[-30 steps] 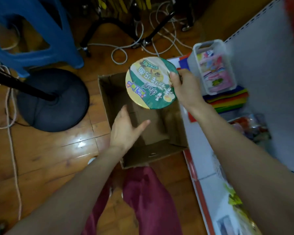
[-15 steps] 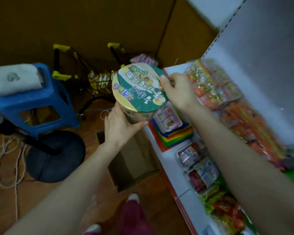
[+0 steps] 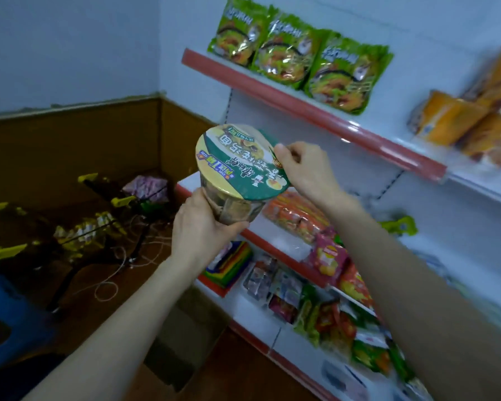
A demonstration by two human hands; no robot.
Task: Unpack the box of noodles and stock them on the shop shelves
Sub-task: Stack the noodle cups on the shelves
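Both hands hold one noodle cup (image 3: 241, 163) in the air, tilted so its green and yellow lid faces the camera. The left hand (image 3: 204, 230) grips the cup's lower body from beneath, fingers and thumb curled round it. The right hand (image 3: 305, 170) pinches the lid's rim on the far side, thumb on top. The hands are apart, with the cup between them.

Above the right hand runs a top shelf (image 3: 315, 114) with a red edge, carrying green packets (image 3: 301, 56) and, further right, blurred orange packets (image 3: 460, 123). Just below the right hand, a middle shelf (image 3: 294, 250) holds more packets. Under the left forearm the cardboard box (image 3: 182, 337) sits on the floor. Left of the left hand lie loose cables (image 3: 119, 270) and a blue stool (image 3: 6, 314).
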